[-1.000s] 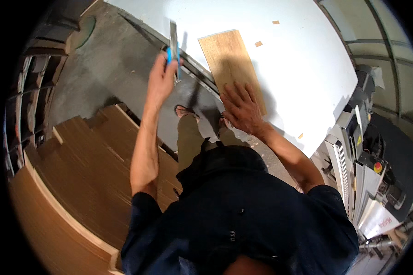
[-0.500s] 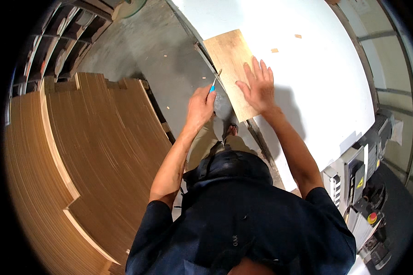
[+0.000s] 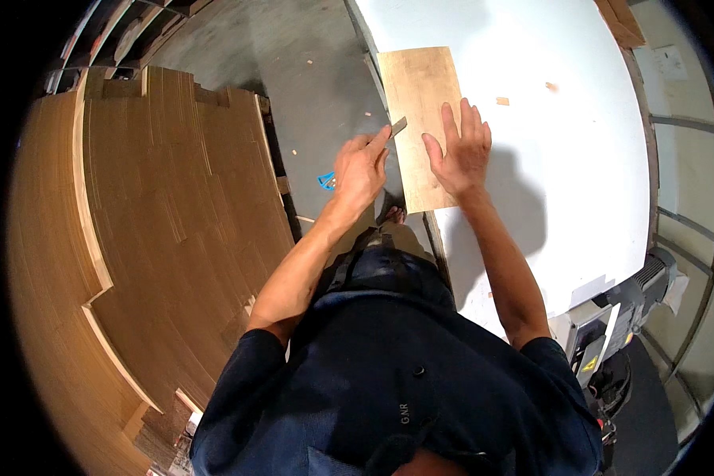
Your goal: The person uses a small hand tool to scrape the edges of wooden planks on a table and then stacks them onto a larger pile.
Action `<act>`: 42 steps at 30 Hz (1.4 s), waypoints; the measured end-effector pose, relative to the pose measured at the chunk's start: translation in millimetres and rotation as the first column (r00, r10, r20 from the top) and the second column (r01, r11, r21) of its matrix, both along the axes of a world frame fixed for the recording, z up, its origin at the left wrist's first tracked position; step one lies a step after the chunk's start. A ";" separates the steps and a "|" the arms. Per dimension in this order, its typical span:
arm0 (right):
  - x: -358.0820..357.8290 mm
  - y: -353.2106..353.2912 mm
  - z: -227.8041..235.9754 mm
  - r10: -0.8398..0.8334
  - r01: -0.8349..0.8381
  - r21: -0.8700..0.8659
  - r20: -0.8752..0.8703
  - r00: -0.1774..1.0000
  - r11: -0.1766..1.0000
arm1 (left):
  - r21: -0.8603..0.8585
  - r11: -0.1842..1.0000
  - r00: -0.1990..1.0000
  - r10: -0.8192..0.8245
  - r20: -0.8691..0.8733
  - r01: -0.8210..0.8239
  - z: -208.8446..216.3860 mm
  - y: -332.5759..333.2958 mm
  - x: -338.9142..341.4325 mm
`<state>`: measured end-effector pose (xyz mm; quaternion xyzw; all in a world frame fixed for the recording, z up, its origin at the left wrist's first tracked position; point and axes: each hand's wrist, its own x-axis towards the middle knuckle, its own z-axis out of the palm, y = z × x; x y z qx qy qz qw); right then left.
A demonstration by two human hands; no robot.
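Observation:
A rectangular light wood-grain board (image 3: 419,87) lies on the white tabletop (image 3: 579,182), its left long side close to the table's left edge. My right hand (image 3: 464,155) rests on the board's right part with the fingers spread. In my left hand (image 3: 359,170) is a blue-handled tool with a flat grey blade (image 3: 399,126). My index finger lies along the blade, whose tip meets the board's left edge. The blue end (image 3: 327,181) shows behind the hand; the grip between is hidden, so I cannot tell the tool's exact kind.
Large stacks of brown wood planks (image 3: 174,198) stand to the left, with the grey floor (image 3: 309,87) between them and the table. Small wood chips (image 3: 503,101) lie on the tabletop. At the lower right are a motor (image 3: 650,274) and grey machine parts.
My left hand has turned the tool; its blade now points up and right, over the board's edge. My right hand stays flat on the board. The whole view has shifted.

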<state>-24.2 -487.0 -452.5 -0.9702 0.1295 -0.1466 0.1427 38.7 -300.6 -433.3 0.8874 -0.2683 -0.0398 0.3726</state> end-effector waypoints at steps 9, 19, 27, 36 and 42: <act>-0.3 -2.2 -1.2 0.013 -0.014 0.017 0.029 0.999 1.000 | 0.085 0.994 0.984 0.087 -0.156 -0.074 12.6 -9.4 -7.4; -0.2 -2.4 3.4 0.015 -0.015 0.036 0.001 1.000 0.999 | 0.010 0.992 0.957 0.122 -0.263 -0.124 7.6 -15.2 18.7; 0.7 -0.9 4.8 0.011 -0.009 0.059 -0.021 1.000 0.998 | -0.038 0.987 0.963 0.145 -0.227 -0.157 -5.1 -22.6 55.8; 0.8 -1.2 6.6 0.008 -0.008 0.060 0.000 1.000 0.998 | -0.012 0.987 0.956 0.153 -0.250 -0.161 -0.6 -31.0 80.2; 0.5 -1.3 7.8 0.012 -0.012 0.055 0.010 1.000 0.998 | -0.014 0.985 0.961 0.167 -0.219 -0.174 -4.3 -34.4 89.4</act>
